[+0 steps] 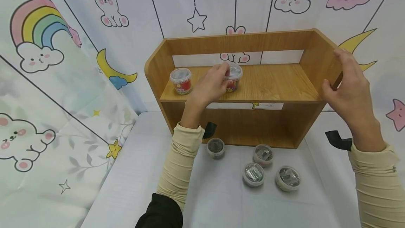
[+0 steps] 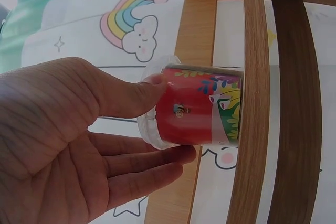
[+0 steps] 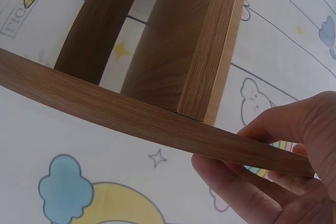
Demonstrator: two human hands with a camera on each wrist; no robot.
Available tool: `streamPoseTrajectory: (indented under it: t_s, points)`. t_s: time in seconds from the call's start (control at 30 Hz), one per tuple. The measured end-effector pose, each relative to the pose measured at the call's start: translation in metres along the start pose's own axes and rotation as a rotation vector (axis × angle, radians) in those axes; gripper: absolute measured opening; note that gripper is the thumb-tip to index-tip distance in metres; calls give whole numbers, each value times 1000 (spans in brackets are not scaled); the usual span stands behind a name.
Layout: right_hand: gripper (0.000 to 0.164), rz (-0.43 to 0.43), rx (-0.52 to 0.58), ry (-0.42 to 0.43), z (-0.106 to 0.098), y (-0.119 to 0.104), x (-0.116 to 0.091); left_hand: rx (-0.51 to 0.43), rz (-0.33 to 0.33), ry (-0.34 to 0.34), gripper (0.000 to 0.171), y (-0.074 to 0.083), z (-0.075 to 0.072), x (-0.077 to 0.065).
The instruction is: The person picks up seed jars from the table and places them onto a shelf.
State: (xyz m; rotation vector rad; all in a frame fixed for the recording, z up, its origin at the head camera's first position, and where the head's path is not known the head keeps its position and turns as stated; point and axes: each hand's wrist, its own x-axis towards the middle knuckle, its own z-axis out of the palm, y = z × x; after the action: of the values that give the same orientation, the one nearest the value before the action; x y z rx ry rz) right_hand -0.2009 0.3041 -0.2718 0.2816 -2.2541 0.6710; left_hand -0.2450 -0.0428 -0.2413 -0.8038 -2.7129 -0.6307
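On the upper board of a wooden shelf [image 1: 269,80], my left hand [image 1: 211,84] grips a small clear-lidded tub [image 1: 234,76] by its lid end. In the left wrist view the tub [image 2: 197,106] shows a red label with a bee and leaves, its base right at the board; thumb on one side, fingers on the other. A second tub [image 1: 181,81] with a red label stands to the left on the same board. My right hand [image 1: 354,90] holds the shelf's right side panel [image 3: 157,129], thumb and fingers on opposite faces of it.
On the white table [image 1: 221,200] before the shelf stand several lidded tubs: one [image 1: 216,148] at left near the shelf's base, others [image 1: 264,155], [image 1: 254,174] and a tub [image 1: 288,178] farther right. A printed cloth [image 1: 79,97] hangs behind and at left.
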Motion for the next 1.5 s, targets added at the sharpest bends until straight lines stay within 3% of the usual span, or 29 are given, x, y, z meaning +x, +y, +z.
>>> streamPoseTrajectory:
  t_s: [0.43,0.67,0.87,1.2,1.5]
  points:
    - [79,-2,4,3,1,-1,0,30,-19,-3,24,0,-2,-1]
    - [79,-11,5,8,1,-2,-1,-1,-23,-3,28,-1,-2,-2]
    - [78,1,8,5,-1,-6,-2,9,-49,6,34,0,-10,-7]
    - [80,7,4,-3,1,5,-3,124,-52,111,36,-3,-26,-23]
    - [81,-2,4,-3,2,6,-2,200,-99,216,34,-21,-46,-40]
